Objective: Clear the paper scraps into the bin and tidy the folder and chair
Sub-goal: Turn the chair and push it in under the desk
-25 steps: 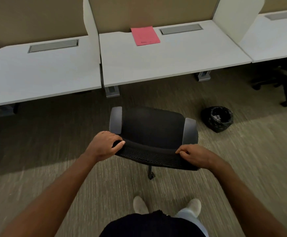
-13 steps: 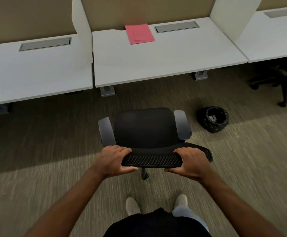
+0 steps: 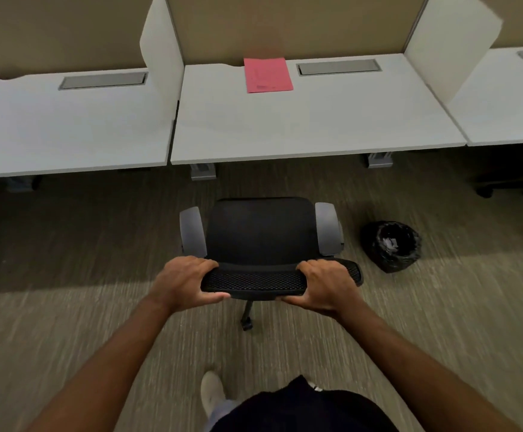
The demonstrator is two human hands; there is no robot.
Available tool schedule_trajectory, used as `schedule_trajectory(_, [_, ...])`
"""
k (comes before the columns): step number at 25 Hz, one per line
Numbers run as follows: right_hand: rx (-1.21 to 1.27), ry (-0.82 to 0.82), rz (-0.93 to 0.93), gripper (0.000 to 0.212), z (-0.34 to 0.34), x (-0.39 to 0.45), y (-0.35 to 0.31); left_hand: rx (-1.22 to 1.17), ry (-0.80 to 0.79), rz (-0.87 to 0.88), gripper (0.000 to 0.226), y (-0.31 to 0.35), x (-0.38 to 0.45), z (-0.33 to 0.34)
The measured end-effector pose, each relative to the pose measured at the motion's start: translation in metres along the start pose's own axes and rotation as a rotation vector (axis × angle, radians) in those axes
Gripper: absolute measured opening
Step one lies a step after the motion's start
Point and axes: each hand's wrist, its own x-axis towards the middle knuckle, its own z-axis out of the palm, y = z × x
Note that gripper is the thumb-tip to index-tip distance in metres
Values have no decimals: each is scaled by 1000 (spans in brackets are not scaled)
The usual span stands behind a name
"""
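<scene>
A black office chair (image 3: 261,235) stands on the carpet (image 3: 66,322) facing the middle desk (image 3: 313,126), its seat short of the desk's front edge and not tucked beneath it. The left hand (image 3: 185,282) grasps the left end of the chair's mesh backrest top, fingers curled over the upper edge and thumb pressed along the near side; the right hand (image 3: 325,285) clamps the right end the same way, fingers wrapped over the top and thumb underneath. Grey armrests flank the seat on either side, and one caster shows below the backrest between the hands. The bin (image 3: 391,246), lined with a black bag, sits on the carpet just to the right of the chair, near the right armrest but apart from it; inside it lie pale paper scraps (image 3: 389,243), though how many cannot be told. The pink folder (image 3: 268,74) lies flat at the back edge of the middle desk, touching or nearly touching the rear partition, just left of a grey cable hatch (image 3: 338,67). White divider panels rise at the desk's left and right back corners. A second dark chair (image 3: 515,188) is partly visible under the desk at the far right. The person's shoe (image 3: 211,391) shows on the carpet near the bottom.
</scene>
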Motion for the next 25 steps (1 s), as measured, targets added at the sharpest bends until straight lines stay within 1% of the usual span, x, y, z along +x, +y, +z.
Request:
schedule_trajectory(5, [-22, -14, -36, 90, -4, 35, 51, 12, -6, -61, 86, 17, 49, 1])
schedule_trajectory(8, [-33, -20, -46, 89, -9, 60, 81, 13, -36, -80, 86, 18, 85, 5])
schedule_trajectory(12, [-59, -4, -47, 91, -12, 97, 118, 32, -21, -93, 86, 13, 135, 10])
schedule_trajectory(15, [-76, -7, -62, 95, -13, 137, 143, 37, 1, -109, 86, 3, 174, 13])
schedule_trajectory(18, [-96, 2, -60, 94, -15, 179, 167, 34, 12, -111, 87, -12, 219, 15])
schedule_trajectory(21, [-99, 7, -52, 91, -19, 220, 188, 28, 1, -106, 90, -31, 265, 15])
schedule_trajectory(25, [-76, 3, -35, 95, -27, 272, 215, 1, -8, -88, 92, -54, 326, 13])
